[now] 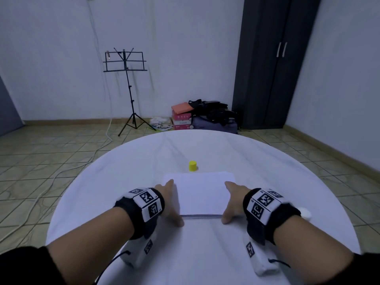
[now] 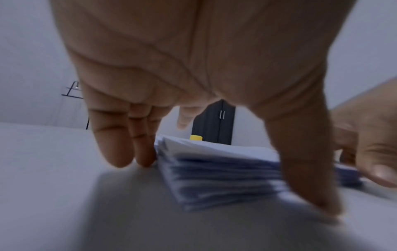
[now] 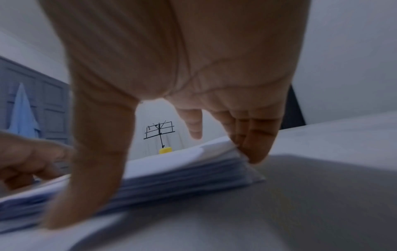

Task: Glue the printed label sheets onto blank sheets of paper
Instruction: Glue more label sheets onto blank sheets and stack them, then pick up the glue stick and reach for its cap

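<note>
A stack of white paper sheets (image 1: 202, 192) lies on the round white table (image 1: 123, 182) in front of me. My left hand (image 1: 169, 200) rests against its left side, straight fingers (image 2: 120, 149) along the edge and thumb at the near corner. My right hand (image 1: 234, 200) mirrors it on the right side, fingers (image 3: 255, 146) touching the stack's (image 3: 182, 173) far right corner. The top sheet looks blank. A glue bottle with a yellow cap (image 1: 192, 166) stands just behind the stack. No printed label shows.
Beyond the table stand a black music stand (image 1: 125, 62), a dark wardrobe (image 1: 271, 68) and boxes with bags (image 1: 197, 118) on the tiled floor. Cables (image 1: 61, 173) run across the floor at left.
</note>
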Demonstrator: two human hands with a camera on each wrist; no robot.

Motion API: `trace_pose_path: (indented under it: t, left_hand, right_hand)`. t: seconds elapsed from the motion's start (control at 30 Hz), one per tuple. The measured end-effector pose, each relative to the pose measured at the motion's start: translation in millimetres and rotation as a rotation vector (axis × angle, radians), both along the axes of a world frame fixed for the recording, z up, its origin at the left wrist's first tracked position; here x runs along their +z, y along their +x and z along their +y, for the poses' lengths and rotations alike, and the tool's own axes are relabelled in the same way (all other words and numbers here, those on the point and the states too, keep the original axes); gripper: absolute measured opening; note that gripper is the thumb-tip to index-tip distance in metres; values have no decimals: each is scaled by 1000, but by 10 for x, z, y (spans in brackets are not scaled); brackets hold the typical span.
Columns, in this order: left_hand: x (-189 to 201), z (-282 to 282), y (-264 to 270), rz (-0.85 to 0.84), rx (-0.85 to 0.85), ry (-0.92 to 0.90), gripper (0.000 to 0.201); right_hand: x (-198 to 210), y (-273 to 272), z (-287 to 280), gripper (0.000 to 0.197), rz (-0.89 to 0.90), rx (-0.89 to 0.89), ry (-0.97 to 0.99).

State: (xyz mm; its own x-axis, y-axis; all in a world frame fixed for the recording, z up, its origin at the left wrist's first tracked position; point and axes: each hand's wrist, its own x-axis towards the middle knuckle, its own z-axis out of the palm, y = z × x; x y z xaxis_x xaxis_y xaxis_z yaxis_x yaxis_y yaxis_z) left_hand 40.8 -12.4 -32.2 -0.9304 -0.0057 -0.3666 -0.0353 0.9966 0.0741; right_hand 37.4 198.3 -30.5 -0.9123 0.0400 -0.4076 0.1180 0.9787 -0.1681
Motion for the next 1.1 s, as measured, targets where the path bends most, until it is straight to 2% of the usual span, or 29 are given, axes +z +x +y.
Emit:
trace_pose_path:
  t: [0.13,0.17,0.2,0.33,0.4,0.5,0.6,0.67,0.77,0.8,0.87,0.93,1.0,1.03,1.1]
  left_hand:
    - [95,75,74,34,-52,-107,73]
    - [108,87,96,29,-69,-142,67]
    - [118,93,124,35,-67,-156,68]
    - [102,95,231,173,9,-134,114]
    - [137,183,301,278,-25,-130,111]
    - [210,504,385,309,-83,97,85]
    - [276,973,539,108,-238,323,70]
    - [265,1306,661,-4,-322,396,70]
    - [175,1685,745,-99,-341,501,82]
    - [157,1772,753,-112,-331,560,81]
    - [147,1879,748,-92,-317,651,62]
    - [144,1898,747,-22,-310,669,32]
    - [137,1821,739,4,-282,741,16]
    - [135,1761,735,-15,-253,831,14]
    - [175,1600,743,-106,-131,1145,8]
  right_hand:
    - [15,29,-48,103,27,-11,16]
    - [33,66,-60,97,31,-15,32]
    - [50,117,-76,91,35,-23,55]
    - [77,461,-149,76,122,-3,99]
    - [45,683,-152,73,162,32,33]
    - [5,1002,-26,57,119,119,-26]
    - [-36,1231,240,26,43,133,-56]
    - [-45,1334,450,22,17,84,-43]
    - [-12,1408,738,23,3,15,-22]
    - [16,1427,822,22,-3,-21,-36]
    - [71,1451,954,17,-18,-82,-82]
    - [94,1456,1050,11,-32,-132,-177]
    - [76,1420,1122,11,-19,-253,-427]
    - [62,1381,1148,17,3,-344,-587]
    - [55,1292,1150,39,58,-499,-855]
